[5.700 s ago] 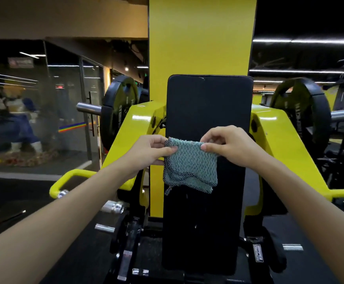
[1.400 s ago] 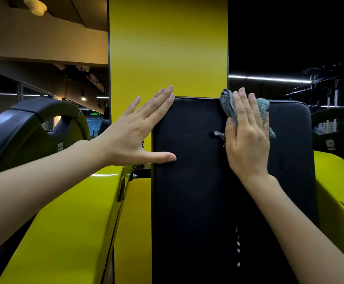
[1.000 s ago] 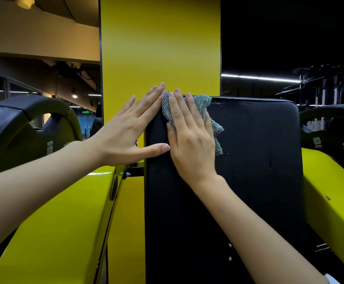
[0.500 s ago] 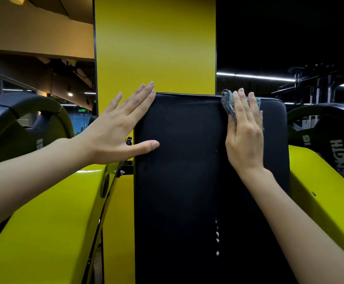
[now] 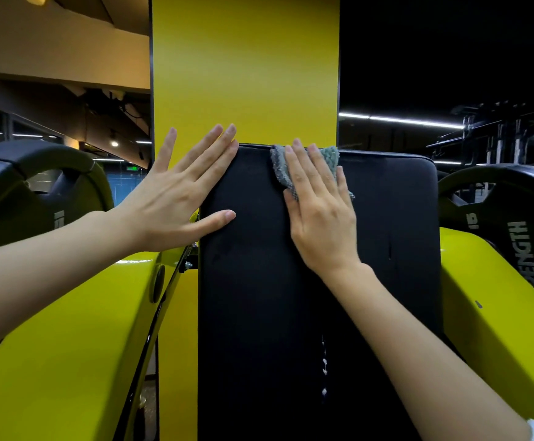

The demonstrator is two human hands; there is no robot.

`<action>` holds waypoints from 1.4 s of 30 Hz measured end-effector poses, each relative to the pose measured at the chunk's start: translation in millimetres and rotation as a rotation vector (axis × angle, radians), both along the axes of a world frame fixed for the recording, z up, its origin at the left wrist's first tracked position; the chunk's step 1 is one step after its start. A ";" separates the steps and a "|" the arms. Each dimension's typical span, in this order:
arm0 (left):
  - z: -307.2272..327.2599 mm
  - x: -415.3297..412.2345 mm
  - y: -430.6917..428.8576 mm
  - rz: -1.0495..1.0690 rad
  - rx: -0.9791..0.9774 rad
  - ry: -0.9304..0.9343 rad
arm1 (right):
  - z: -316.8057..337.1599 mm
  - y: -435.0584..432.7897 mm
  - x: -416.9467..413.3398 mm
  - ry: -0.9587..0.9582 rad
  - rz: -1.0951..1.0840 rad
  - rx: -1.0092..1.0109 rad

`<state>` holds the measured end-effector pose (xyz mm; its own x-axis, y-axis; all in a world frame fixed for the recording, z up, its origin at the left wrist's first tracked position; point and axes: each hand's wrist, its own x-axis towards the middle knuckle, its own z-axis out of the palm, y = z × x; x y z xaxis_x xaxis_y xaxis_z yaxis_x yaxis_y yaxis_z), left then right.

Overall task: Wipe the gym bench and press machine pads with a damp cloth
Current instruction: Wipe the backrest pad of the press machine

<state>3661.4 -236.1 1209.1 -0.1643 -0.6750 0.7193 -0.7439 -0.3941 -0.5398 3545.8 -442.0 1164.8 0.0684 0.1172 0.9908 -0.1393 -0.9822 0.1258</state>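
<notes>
A tall black back pad (image 5: 396, 237) of a yellow press machine stands upright right in front of me. My right hand (image 5: 319, 211) lies flat with straight fingers on a bunched grey-green cloth (image 5: 330, 155), pressing it against the pad's top edge, left of the middle. My left hand (image 5: 176, 198) is spread flat against the pad's upper left corner, its thumb lying across the pad's face. Most of the cloth is hidden under my right hand.
Yellow machine arms (image 5: 68, 361) slope down on both sides of the pad. Black weight plates (image 5: 520, 218) hang at far left and far right. A wide yellow pillar (image 5: 243, 68) rises behind the pad. A dark gym with racks lies at the back right.
My right hand has slid the cloth leftward along the pad's top edge, from near the right side toward the middle. My left hand has stayed at the upper left corner.
</notes>
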 end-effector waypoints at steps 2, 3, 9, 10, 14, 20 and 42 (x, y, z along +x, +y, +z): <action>2.6 -1.3 -0.3 0.012 0.004 -0.043 | 1.5 -14.1 -7.7 -0.002 -0.005 0.006; 5.2 -2.8 -1.3 0.014 0.023 -0.069 | 2.4 -20.3 -11.4 -0.005 -0.013 0.007; 16.1 -21.1 -25.6 0.000 0.143 -0.150 | 5.4 -57.8 -36.5 -0.018 -0.057 0.097; 16.5 -23.2 -31.0 -0.008 0.157 -0.155 | 6.1 -64.8 -43.1 -0.027 -0.052 0.135; 15.0 -22.0 -42.1 -0.044 0.140 -0.204 | 6.1 -79.1 -56.9 -0.042 0.087 0.219; 10.9 -19.8 -45.7 -0.046 0.077 -0.245 | 1.3 -33.4 -19.8 -0.068 0.193 0.090; 9.6 -20.2 -47.3 -0.055 0.034 -0.237 | -23.2 -17.7 -12.1 -0.111 -0.027 0.012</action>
<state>3641.2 -283.4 1218.7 -0.3630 -0.6837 0.6331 -0.6149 -0.3347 -0.7140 3533.7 -459.6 1141.5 -0.0392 0.1048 0.9937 -0.1784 -0.9792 0.0963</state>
